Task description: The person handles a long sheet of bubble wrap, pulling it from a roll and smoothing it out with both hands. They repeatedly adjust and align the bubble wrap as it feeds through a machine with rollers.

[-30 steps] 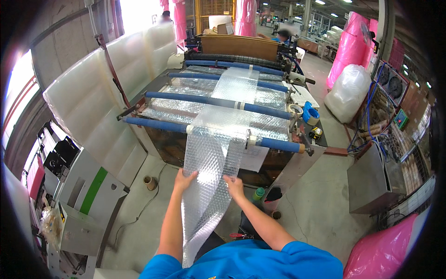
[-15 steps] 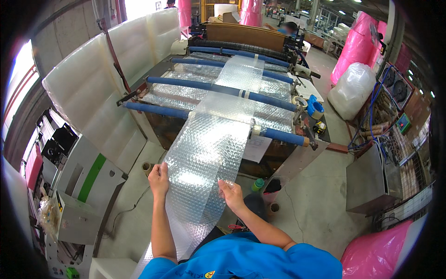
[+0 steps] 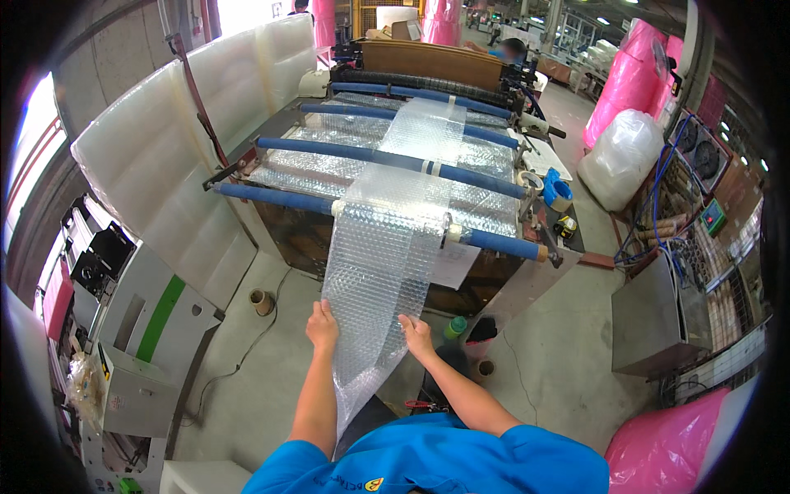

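Observation:
A long strip of clear bubble wrap (image 3: 383,267) runs over the blue rollers of a machine and hangs down toward my body. My left hand (image 3: 322,326) grips its left edge, fingers curled over the film. On the other edge, a little farther right, my right hand (image 3: 416,336) pinches the film between thumb and fingers. Between my hands the strip is slightly folded lengthwise, and below them it narrows toward my lap. The nearest blue roller (image 3: 494,241) carries a pale collar at each side of the strip.
Foam-like white sheets (image 3: 197,123) stand to the left of the machine. Tape rolls (image 3: 558,194) and a tape measure (image 3: 565,226) lie on its right side. A green bottle (image 3: 455,328) and a cardboard tube (image 3: 262,302) stand on the floor. Pink wrapped rolls (image 3: 629,82) are at the right.
My left hand has moved right, closer to my right hand, which shifted slightly right. The strip between them has narrowed, and its lower part has swung rightward.

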A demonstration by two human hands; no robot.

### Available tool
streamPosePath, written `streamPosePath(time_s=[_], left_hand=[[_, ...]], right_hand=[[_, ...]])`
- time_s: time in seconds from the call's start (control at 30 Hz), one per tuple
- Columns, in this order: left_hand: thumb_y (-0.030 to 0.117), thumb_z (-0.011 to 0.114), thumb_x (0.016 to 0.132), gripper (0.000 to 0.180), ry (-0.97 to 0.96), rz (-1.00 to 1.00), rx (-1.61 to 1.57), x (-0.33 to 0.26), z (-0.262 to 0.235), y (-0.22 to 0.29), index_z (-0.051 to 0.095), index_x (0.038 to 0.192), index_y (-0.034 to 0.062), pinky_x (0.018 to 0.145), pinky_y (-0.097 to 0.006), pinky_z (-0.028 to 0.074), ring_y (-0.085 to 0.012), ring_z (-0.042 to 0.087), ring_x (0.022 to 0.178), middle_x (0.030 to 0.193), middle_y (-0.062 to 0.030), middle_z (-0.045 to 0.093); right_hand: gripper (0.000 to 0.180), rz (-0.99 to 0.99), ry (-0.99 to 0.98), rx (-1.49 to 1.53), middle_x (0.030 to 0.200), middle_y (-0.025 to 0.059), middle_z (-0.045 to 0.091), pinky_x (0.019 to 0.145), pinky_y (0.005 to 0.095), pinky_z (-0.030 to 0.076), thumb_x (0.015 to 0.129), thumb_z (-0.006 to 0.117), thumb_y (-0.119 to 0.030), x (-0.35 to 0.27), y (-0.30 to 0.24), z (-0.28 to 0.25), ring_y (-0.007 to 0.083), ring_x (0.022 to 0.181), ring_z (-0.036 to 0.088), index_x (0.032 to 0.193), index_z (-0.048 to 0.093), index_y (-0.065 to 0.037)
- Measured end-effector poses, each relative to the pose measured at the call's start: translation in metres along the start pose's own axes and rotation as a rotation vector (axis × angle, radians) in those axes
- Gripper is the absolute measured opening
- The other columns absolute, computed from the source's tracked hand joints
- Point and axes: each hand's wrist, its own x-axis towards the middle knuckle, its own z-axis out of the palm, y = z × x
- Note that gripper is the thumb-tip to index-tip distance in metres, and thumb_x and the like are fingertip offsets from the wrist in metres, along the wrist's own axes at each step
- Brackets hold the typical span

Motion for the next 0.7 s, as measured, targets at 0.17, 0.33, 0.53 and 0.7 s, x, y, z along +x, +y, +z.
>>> streamPosePath(time_s=[0.17,0.33,0.53,0.7], left_hand=[[0.04,0.027,0.088,0.037,-0.007,0.008,-0.02,0.002,0.008,-0.004,0.043,0.081,0.0078,0.057,-0.052,0.038,-0.0437,0.052,0.065,0.066,-0.0224,0.055],[0.041,0.027,0.088,0.037,-0.004,0.01,-0.047,0.002,0.012,-0.004,0.044,0.082,0.0078,0.057,-0.052,0.037,-0.0443,0.051,0.065,0.066,-0.0231,0.055],[0.041,0.027,0.088,0.038,-0.004,-0.007,-0.063,0.001,0.011,-0.001,0.044,0.083,0.0078,0.057,-0.052,0.037,-0.0446,0.051,0.065,0.066,-0.0229,0.055],[0.041,0.027,0.088,0.037,-0.019,-0.013,-0.067,0.002,0.012,-0.004,0.044,0.083,0.0078,0.057,-0.052,0.037,-0.0447,0.051,0.066,0.067,-0.0231,0.055]], right_hand=[[0.049,0.059,0.025,-0.024,0.055,0.0039,0.049,0.053,0.0278,0.038,0.08,0.05,-0.048,0.0,-0.001,0.002,0.0119,0.054,0.046,0.069,0.054,0.0],[0.049,0.09,0.031,-0.038,0.059,0.0052,0.053,0.055,0.027,0.041,0.08,0.051,-0.047,0.001,0.014,0.004,0.0122,0.057,0.05,0.076,0.058,0.001],[0.049,0.122,0.014,-0.044,0.06,0.0064,0.055,0.056,0.0277,0.041,0.079,0.051,-0.048,0.001,0.017,0.004,0.0134,0.059,0.053,0.078,0.059,0.001],[0.051,0.105,0.026,-0.039,0.059,0.0072,0.055,0.057,0.0286,0.042,0.079,0.05,-0.049,0.0,0.016,0.004,0.0148,0.059,0.054,0.078,0.059,0.001]])
